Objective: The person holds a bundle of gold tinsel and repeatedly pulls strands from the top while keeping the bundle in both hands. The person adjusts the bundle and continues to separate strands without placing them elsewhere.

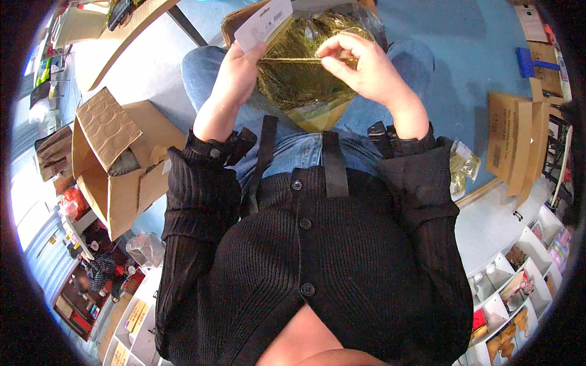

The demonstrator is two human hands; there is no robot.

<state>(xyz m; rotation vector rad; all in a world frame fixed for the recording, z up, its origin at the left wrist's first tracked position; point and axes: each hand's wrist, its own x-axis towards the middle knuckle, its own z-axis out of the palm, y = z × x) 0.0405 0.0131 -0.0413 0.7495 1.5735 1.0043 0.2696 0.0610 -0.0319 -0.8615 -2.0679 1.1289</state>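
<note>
A white hang card (264,25) with a slot and printing is held by my left hand (240,68), its thumb over the lower edge. From there a thin gold tinsel strip (293,60) stretches across to my right hand (361,68). The thumb and fingertips of that hand pinch the strip's right part. Below and beyond the strip, shiny gold tinsel (302,87) fills a clear plastic bag (373,20) between my jeans-clad legs. Part of a brown cardboard piece (238,23) shows behind the card.
An open cardboard box (123,183) stands on my left, below a table edge (132,39). To the right are clear packets of gold material (463,162), cardboard boxes (508,137) and white shelving (503,279). A person (98,270) is in the left background.
</note>
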